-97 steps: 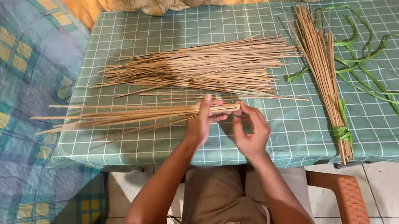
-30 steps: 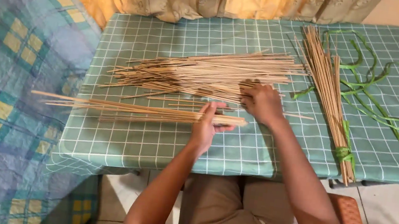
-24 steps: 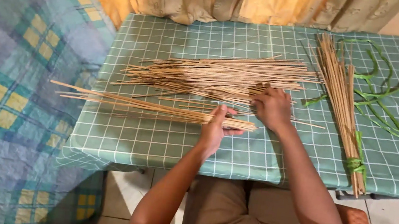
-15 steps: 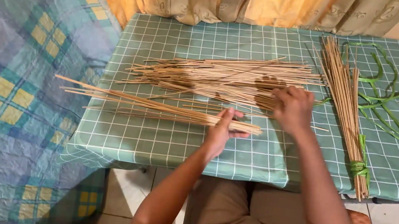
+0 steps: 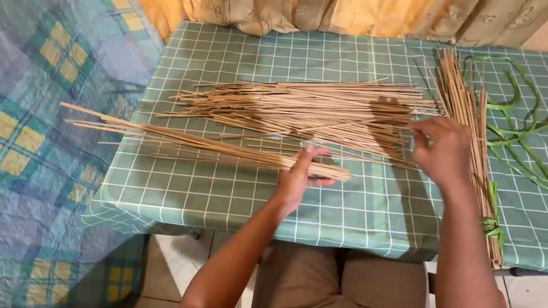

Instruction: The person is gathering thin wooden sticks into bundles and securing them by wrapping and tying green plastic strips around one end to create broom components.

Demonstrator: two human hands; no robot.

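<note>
Many thin cane sticks (image 5: pixel 217 151) in left hand (image 5: pixel 301 176) — stiff, straight

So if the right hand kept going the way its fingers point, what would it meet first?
Probably the right-hand ends of the loose stick pile; the right hand has its fingers curled toward them, though its height above the table is unclear.

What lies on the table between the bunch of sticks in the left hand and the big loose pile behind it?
In the head view, a few stray sticks lie on the checked cloth between the held bunch and the loose pile.
</note>
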